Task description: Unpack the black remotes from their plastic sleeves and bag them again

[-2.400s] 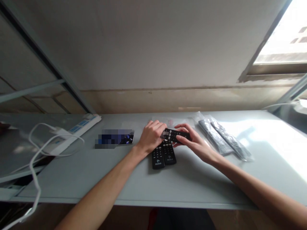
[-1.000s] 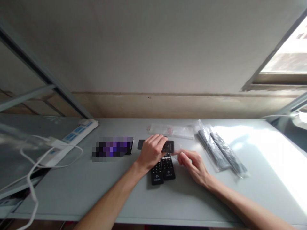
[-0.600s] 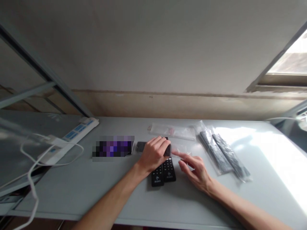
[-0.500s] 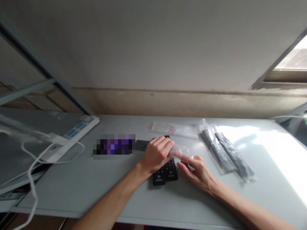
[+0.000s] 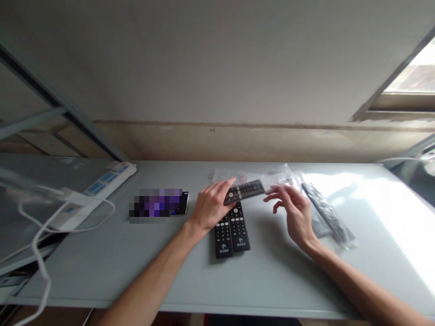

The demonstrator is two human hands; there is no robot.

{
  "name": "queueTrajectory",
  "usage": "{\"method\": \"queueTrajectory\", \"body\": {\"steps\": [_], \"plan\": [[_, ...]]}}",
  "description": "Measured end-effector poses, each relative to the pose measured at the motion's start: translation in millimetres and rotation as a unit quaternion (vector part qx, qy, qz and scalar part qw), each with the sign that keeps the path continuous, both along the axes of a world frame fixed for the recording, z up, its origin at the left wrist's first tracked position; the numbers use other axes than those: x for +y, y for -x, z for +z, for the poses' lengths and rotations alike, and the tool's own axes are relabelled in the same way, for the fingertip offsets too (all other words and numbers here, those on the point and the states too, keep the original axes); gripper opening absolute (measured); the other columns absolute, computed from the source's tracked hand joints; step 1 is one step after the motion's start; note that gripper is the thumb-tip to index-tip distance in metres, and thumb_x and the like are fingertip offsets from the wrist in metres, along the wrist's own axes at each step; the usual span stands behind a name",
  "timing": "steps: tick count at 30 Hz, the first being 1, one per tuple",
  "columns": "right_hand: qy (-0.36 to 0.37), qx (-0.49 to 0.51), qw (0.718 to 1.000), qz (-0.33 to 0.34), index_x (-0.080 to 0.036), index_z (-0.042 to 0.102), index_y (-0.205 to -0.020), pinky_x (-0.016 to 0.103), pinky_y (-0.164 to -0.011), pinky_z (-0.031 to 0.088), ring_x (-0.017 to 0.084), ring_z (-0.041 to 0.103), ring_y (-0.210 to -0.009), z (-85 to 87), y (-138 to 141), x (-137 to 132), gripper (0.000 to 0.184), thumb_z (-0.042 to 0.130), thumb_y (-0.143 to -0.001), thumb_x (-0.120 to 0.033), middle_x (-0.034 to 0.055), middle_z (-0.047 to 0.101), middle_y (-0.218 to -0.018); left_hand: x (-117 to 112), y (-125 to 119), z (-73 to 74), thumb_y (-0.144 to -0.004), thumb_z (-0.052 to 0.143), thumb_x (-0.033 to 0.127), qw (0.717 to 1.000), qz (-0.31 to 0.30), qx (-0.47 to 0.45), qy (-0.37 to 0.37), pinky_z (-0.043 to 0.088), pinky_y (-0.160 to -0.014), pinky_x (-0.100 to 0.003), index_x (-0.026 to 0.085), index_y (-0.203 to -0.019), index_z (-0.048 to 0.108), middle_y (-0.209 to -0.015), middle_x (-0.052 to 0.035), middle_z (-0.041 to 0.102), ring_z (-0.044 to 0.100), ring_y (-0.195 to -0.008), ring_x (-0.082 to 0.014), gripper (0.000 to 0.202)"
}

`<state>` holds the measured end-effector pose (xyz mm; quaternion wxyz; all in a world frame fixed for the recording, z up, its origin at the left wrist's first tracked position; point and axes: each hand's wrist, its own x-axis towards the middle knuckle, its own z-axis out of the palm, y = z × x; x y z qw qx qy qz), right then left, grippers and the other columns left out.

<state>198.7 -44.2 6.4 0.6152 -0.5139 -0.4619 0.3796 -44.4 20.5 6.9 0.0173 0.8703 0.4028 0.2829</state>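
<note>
My left hand [image 5: 211, 204] is closed round one end of a black remote control [image 5: 249, 189], which it holds tilted above the table. Whether clear film still covers this remote, I cannot tell. Just right of its far end, my right hand [image 5: 292, 206] is raised with bent fingers spread apart and nothing plainly in them. Two more black remotes lie side by side below, the left one [image 5: 223, 240] and the right one [image 5: 240, 233], their upper ends partly hidden by my left hand and the held remote. A clear plastic bag [image 5: 220, 174] lies behind.
On the right lies a bagged remote [image 5: 326, 210], with another bagged one beside it mostly hidden by my right hand. A phone [image 5: 183, 203] is on the left. Further left, a white power strip [image 5: 112, 179] trails a white cable [image 5: 42, 262]. The wall [image 5: 217, 145] closes off the back.
My left hand has lifted the remote, its button face now showing and pointing right. My right hand has moved up and to the right, off the clear plastic, its fingers spreading.
</note>
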Motion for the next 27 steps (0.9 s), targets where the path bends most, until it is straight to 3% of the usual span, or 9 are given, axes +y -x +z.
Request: {"method": "queueTrajectory", "body": {"steps": [4,8,11,13,15,18,21,24,27], "plan": [[0.051,0.127,0.991,-0.001,-0.032,0.052,-0.135,0.023,-0.049,0.048,0.017,0.072,-0.073,-6.4,-2,7,0.057,0.079,-0.091,-0.054,0.0010,0.072,-0.104,-10,-7,3.2,-0.093,0.078,0.023,1.000,0.030,-0.008,0.005,0.063,-0.081,-0.034,0.025,-0.148,0.051,-0.134,-0.0083,0.076,0.078,-0.109,-0.0268,0.061],[0.095,0.123,0.978,0.136,-0.022,0.069,-0.115,0.022,-0.052,0.048,0.014,0.067,-0.078,-6.3,1,7,0.043,0.080,-0.091,-0.055,0.0048,0.071,-0.104,-20,-17,3.0,-0.094,0.076,0.025,0.997,0.066,0.034,-0.008,0.058,-0.068,-0.032,0.024,-0.155,0.045,-0.133,-0.0106,0.076,0.080,-0.097,-0.0283,0.068],[0.111,0.090,0.972,0.188,-0.020,0.076,-0.121,0.023,-0.060,0.053,0.016,0.069,-0.086,-0.4,4,4,0.047,0.081,-0.090,-0.054,0.0093,0.075,-0.112,-21,-19,1.2,-0.097,0.072,0.024,0.994,0.096,0.049,-0.018,0.054,-0.062,-0.032,0.024,-0.155,0.044,-0.129,-0.0106,0.076,0.080,-0.087,-0.0279,0.065],[0.110,0.078,0.971,0.198,-0.021,0.078,-0.122,0.024,-0.062,0.053,0.017,0.070,-0.089,3.5,6,5,0.047,0.080,-0.090,-0.055,0.0101,0.076,-0.117,-21,-20,0.3,-0.099,0.070,0.026,0.996,0.078,0.046,-0.016,0.054,-0.063,-0.031,0.026,-0.156,0.043,-0.129,-0.0097,0.075,0.080,-0.088,-0.0271,0.064],[0.099,0.081,0.971,0.202,-0.019,0.080,-0.111,0.024,-0.060,0.052,0.018,0.070,-0.088,5.8,6,7,0.043,0.079,-0.089,-0.056,0.0092,0.077,-0.111,-23,-22,0.8,-0.102,0.066,0.029,0.998,0.029,0.043,-0.023,0.055,-0.065,-0.031,0.026,-0.159,0.039,-0.124,-0.0090,0.074,0.078,-0.090,-0.0259,0.063],[0.077,0.115,0.973,0.183,-0.018,0.078,-0.095,0.025,-0.062,0.053,0.018,0.068,-0.083,6.5,2,14,0.040,0.080,-0.088,-0.057,0.0055,0.076,-0.095,-31,-28,5.6,-0.107,0.058,0.029,0.996,-0.078,0.039,-0.035,0.059,-0.076,-0.032,0.025,-0.163,0.034,-0.115,-0.0075,0.071,0.076,-0.093,-0.0244,0.061],[0.049,0.147,0.979,0.130,-0.019,0.071,-0.098,0.028,-0.073,0.056,0.017,0.067,-0.080,7.7,-11,22,0.038,0.076,-0.091,-0.056,0.0024,0.073,-0.090,-35,-31,12.7,-0.109,0.053,0.028,0.984,-0.171,0.043,-0.030,0.059,-0.093,-0.039,0.025,-0.164,0.034,-0.120,-0.0082,0.070,0.073,-0.103,-0.0254,0.059],[0.044,0.121,0.991,0.045,-0.023,0.058,-0.113,0.031,-0.069,0.055,0.018,0.066,-0.070,9.0,-31,30,0.042,0.068,-0.094,-0.059,-0.0015,0.070,-0.082,-28,-26,16.2,-0.110,0.050,0.026,0.981,-0.184,0.054,-0.019,0.057,-0.103,-0.043,0.025,-0.161,0.042,-0.135,-0.0109,0.068,0.069,-0.119,-0.0272,0.052],[0.062,-0.046,0.996,-0.042,-0.024,0.046,-0.134,0.035,-0.066,0.055,0.021,0.063,-0.067,6.7,-47,35,0.061,0.075,-0.086,-0.048,-0.0037,0.065,-0.081,-13,-15,13.6,-0.111,0.048,0.029,0.986,-0.151,0.069,0.003,0.055,-0.110,-0.045,0.026,-0.153,0.055,-0.142,-0.0111,0.065,0.066,-0.128,-0.0277,0.043]]}}
